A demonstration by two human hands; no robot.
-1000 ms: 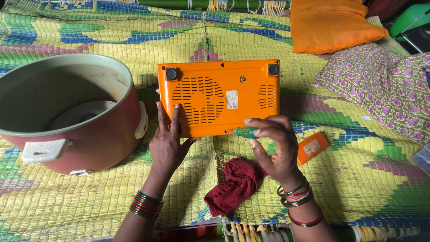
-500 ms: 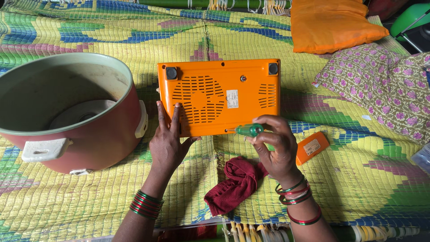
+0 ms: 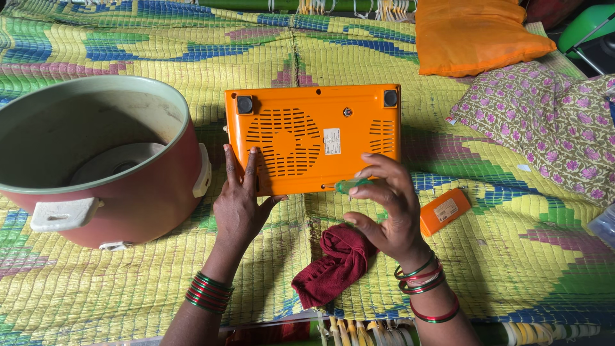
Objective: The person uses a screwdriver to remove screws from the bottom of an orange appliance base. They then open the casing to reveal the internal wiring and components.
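Observation:
An orange flat appliance lies underside up on the woven mat, with vent slots and two black feet at its far corners. My left hand presses flat on its near left corner. My right hand grips a green-handled screwdriver, its tip at the appliance's near edge. A dark red cloth lies just below my right hand.
A large pink cooker body with a white latch stands at the left. A small orange box lies to the right of my right hand. An orange cushion and a floral pillow sit at the right on the patterned mat.
My right hand has turned on the screwdriver, fingers shifting round the green handle at the appliance's near edge. The left hand and the appliance have stayed put.

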